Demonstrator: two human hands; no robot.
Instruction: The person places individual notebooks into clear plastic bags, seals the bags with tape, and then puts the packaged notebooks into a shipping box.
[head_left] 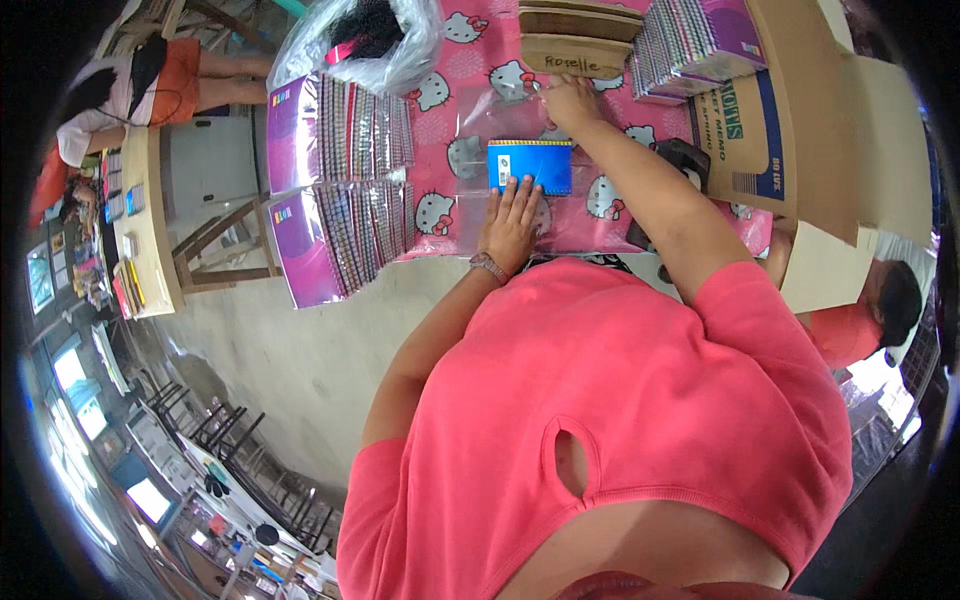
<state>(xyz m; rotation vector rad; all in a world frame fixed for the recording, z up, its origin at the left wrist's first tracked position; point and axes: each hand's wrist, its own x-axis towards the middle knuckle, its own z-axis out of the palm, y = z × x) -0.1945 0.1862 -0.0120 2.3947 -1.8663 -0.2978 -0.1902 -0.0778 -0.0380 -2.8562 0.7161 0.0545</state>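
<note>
A blue notebook (546,168) lies on the pink tablecloth (432,150). From about half past six, the left hand (510,222) rests open on it, fingers extended. At one o'clock, the right hand (572,106) reaches beside a brown cardboard piece (572,60), fingers bent; I cannot tell whether they hold anything. Purple-covered notebooks (298,135) stand toward nine o'clock.

1. Table (428,180): pink, printed with white cat faces.
2. Middle: clear plastic (476,120), with a blue notebook (545,165) lying flat over it.
3. Left: two notebook rows (365,130), purple covers outermost, one nearer the table's front edge; beyond them, a plastic bag (292,58) holding something black.
4. Far side: cardboard pieces (572,57).
5. Right: more notebooks (690,45); nearer, a black object (686,160), kind unclear.
</note>
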